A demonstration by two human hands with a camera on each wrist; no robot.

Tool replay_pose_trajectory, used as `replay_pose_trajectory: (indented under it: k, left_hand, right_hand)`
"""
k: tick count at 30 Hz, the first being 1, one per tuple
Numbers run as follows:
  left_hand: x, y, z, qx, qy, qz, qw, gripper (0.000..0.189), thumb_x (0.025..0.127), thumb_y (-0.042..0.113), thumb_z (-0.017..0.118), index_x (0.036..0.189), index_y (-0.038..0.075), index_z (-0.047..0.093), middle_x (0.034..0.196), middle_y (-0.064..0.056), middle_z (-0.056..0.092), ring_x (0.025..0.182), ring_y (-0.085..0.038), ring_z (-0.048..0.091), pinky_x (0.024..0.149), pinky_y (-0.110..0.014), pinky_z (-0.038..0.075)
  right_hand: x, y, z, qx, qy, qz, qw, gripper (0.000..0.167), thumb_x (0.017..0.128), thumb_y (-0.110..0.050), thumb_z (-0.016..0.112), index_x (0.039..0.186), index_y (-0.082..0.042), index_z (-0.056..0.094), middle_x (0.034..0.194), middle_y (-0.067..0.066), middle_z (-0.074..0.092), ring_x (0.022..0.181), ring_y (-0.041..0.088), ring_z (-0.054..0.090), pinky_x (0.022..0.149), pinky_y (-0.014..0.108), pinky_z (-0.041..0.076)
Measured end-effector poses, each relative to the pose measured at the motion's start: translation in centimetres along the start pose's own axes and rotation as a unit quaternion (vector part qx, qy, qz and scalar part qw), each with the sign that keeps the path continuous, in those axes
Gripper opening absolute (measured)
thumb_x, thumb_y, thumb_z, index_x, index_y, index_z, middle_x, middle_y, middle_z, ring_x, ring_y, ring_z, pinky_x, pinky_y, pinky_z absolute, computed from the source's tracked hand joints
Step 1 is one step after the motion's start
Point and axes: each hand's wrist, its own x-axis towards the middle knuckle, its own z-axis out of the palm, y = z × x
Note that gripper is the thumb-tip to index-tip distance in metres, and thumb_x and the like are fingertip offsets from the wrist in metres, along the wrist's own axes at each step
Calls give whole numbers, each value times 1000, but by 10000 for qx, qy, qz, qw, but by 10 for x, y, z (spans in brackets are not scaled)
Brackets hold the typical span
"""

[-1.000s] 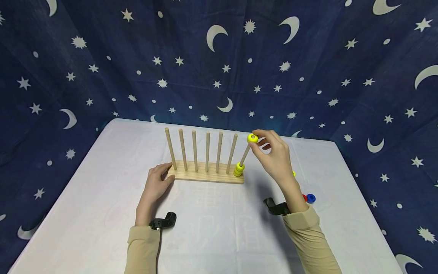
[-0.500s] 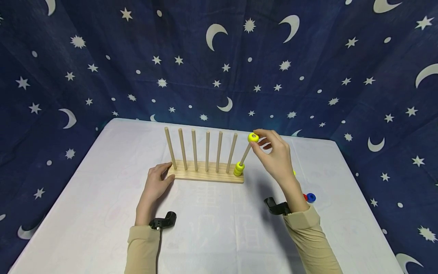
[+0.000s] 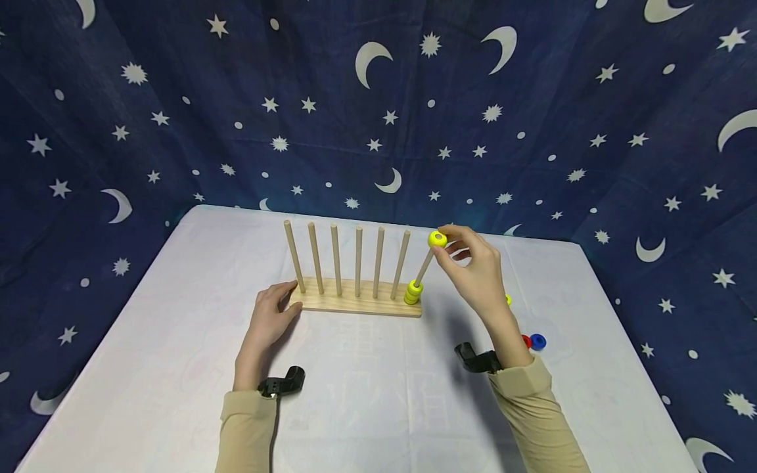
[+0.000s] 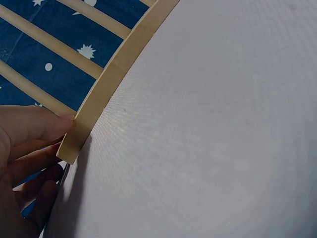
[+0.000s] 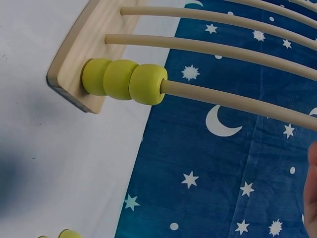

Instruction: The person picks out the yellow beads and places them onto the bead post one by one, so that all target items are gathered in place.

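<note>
Right hand (image 3: 476,266) pinched yellow bead (image 3: 437,240) between thumb and fingers, at tip of rightmost peg (image 3: 423,269); three rounded yellow beads (image 5: 120,79) sat stacked at its foot. Left hand (image 3: 273,314) gripped left end of smooth pale-wood pegboard (image 3: 355,304), seven round pegs. Red bead (image 3: 526,341) and blue bead (image 3: 538,341) lay toward right edge of white cloth-covered table (image 3: 355,407).

Both hands (image 4: 29,166) (image 5: 311,193) cropped by wrist-view edges

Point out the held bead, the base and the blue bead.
Held bead (image 3: 434,242): head view, on its front side, below the hole.
Base (image 3: 347,304): head view, on the bare wood of its top face.
Blue bead (image 3: 538,347): head view, on its near rim, below the hole.
</note>
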Motion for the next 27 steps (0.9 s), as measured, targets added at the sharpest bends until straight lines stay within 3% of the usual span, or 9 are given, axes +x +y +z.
replay_pose_trajectory:
  k: [5,12,19,27]
  left_hand:
    - [0,-1,0,-12,-16,-19,10000,51,91,16,62,139,3,49,143,-20,48,134,-36,35,112,-54,29]
    - [1,-1,0,-14,-15,-49,10000,51,91,15,61,139,3,49,143,-19,48,134,-36,36,112,-54,29]
    - [1,0,0,-24,-26,-34,10000,51,91,15,61,139,3,49,143,-19,48,134,-36,35,112,-54,29]
    - [1,-1,0,-29,1,2,10000,51,90,14,62,138,2,50,142,-20,49,134,-36,35,112,-54,29]
  right_hand:
    - [-2,3,2,113,-61,120,9998,33,83,-11,74,115,-7,67,103,9,72,82,19,65,68,24,52]
    - [-2,2,0,104,-47,20,9999,29,84,-12,73,113,-7,68,103,8,72,83,20,66,69,29,53]
    - [-5,8,-7,-74,-246,116,9996,27,85,-11,70,112,-7,68,103,9,72,84,19,65,69,22,51]
    - [-16,22,-13,-468,-666,208,9965,26,86,-12,70,111,-9,68,105,6,71,85,19,65,71,33,53]
